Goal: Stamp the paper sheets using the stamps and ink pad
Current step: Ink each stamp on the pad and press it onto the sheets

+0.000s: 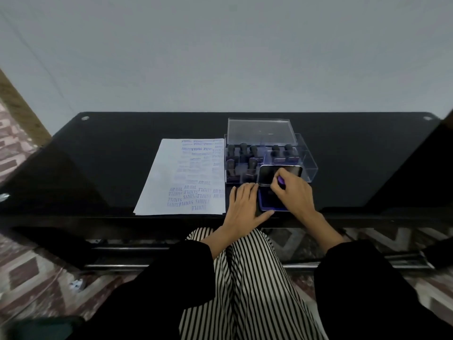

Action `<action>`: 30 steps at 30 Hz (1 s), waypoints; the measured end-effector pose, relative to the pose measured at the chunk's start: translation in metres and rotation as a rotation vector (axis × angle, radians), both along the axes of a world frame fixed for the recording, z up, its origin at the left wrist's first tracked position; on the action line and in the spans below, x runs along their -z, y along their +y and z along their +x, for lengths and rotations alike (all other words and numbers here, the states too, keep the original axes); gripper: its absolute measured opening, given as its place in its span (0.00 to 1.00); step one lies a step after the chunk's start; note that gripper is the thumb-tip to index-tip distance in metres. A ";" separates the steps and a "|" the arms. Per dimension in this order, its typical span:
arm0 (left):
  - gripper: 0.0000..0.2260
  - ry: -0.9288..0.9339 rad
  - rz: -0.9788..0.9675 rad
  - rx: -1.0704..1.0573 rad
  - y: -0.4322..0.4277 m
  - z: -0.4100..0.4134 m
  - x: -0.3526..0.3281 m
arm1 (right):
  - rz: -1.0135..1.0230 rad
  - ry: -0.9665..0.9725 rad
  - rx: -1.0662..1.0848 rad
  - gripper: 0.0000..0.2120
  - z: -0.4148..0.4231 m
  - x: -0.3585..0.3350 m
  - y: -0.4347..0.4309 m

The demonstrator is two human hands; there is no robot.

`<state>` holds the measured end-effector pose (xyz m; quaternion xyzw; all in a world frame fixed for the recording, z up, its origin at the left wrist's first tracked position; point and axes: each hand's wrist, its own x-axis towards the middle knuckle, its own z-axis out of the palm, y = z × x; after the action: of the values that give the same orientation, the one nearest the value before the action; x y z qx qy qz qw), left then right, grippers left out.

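Centrally, pinching the stamp (pixel 281 180) in the right hand (pixel 295 196), curling the fingers (pixel 278 190) round its purple handle and hiding most of it. Holding that stamp roughly upright, its long axis running from the handle top down toward the ink pad (pixel 266 206); concealing the printing face, so not telling whether it is touching the ink. Steadying the ink pad with the left hand (pixel 245 207), laying straight, slightly spread fingers along its left side and setting the thumb against its near edge. Showing the pad's hinged lid (pixel 268 176) standing open on the far side, just before the clear box (pixel 307 163) holding the spare stamps (pixel 242 149), handles pointing up, with a clear cover (pixel 258 131) resting at the box's far side. Showing the paper sheets (pixel 181 177) just beside the left hand, long axis running away from the near edge of the surface (pixel 110 158), blue prints crowding the right half and near end. Placing the ink pad close to that near edge. Leaving bare dark surface left of the sheets and right of the box.
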<state>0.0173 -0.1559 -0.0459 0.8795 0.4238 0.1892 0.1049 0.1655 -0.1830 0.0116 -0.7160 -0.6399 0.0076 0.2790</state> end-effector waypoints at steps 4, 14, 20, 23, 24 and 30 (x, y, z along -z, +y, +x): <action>0.43 -0.001 0.001 -0.008 0.001 0.002 0.003 | 0.044 -0.048 0.001 0.08 -0.005 0.009 0.002; 0.38 0.058 0.094 -0.023 0.002 0.004 0.009 | 0.319 -0.038 0.141 0.12 -0.024 0.033 0.003; 0.39 0.144 0.100 -0.018 0.002 0.004 0.009 | 0.461 -0.109 0.119 0.12 -0.023 0.045 -0.002; 0.37 0.135 0.117 -0.027 0.001 0.005 0.009 | 0.456 -0.112 0.148 0.13 -0.022 0.043 0.005; 0.36 0.131 0.133 -0.037 0.000 0.005 0.010 | 0.454 -0.113 0.161 0.13 -0.021 0.042 0.008; 0.33 0.123 0.180 -0.069 0.001 0.006 0.011 | 0.452 -0.096 0.189 0.15 -0.016 0.041 0.024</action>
<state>0.0232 -0.1551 -0.0567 0.8801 0.4410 0.1758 -0.0072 0.1497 -0.1589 -0.0291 -0.6915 -0.5681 -0.1961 0.4008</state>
